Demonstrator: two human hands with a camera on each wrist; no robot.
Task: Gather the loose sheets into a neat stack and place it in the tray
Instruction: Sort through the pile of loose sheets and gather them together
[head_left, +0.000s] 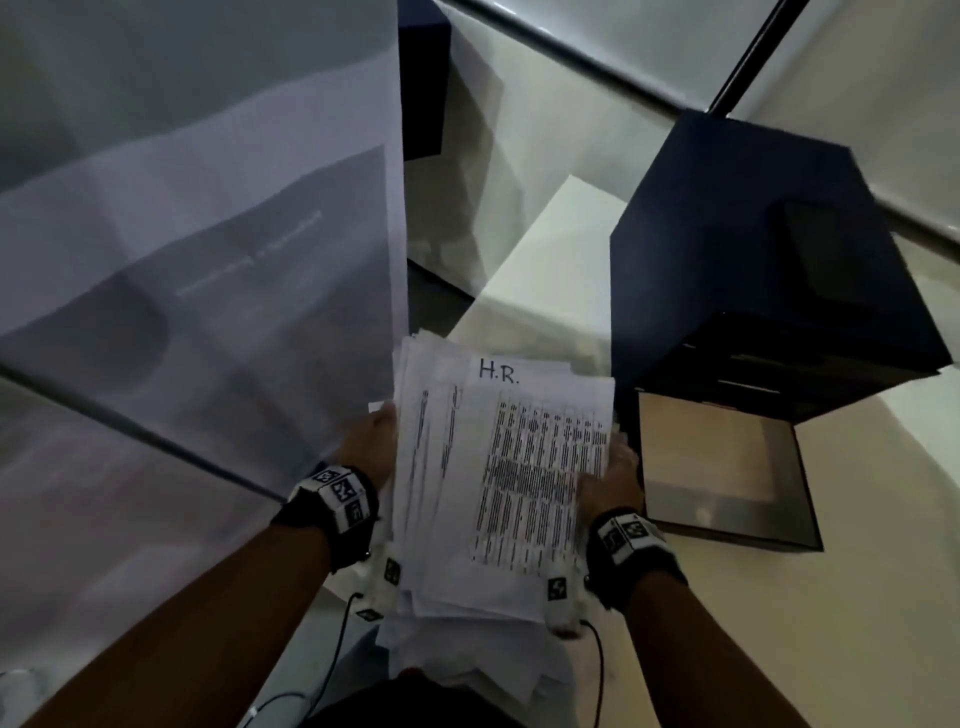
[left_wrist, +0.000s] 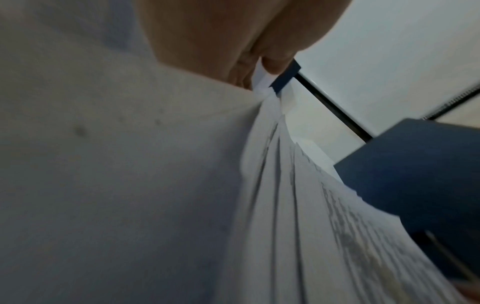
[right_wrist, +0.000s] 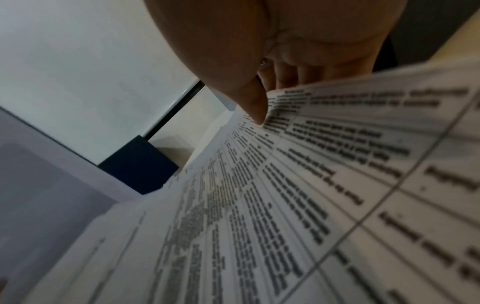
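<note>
Gathering step: uneven stack (head_left: 498, 467) is gripped by left hand (head_left: 370, 441) and right hand (head_left: 610, 478); squaring, then lowering into tray (head_left: 727, 535), is called for.

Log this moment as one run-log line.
phase: carrying | left hand: grips stack of sheets | right hand: grips stack | stack: uneven edges | tray: nothing visible inside

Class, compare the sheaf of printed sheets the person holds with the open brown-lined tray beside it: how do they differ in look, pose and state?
The stack of sheets is white, printed, marked "H.R."; the tray is dark-walled with a plain brown floor. The stack is held between the left hand and right hand; the tray rests on the desk. The stack's edges are ragged; the tray's are straight. Both are rectangular.
</note>
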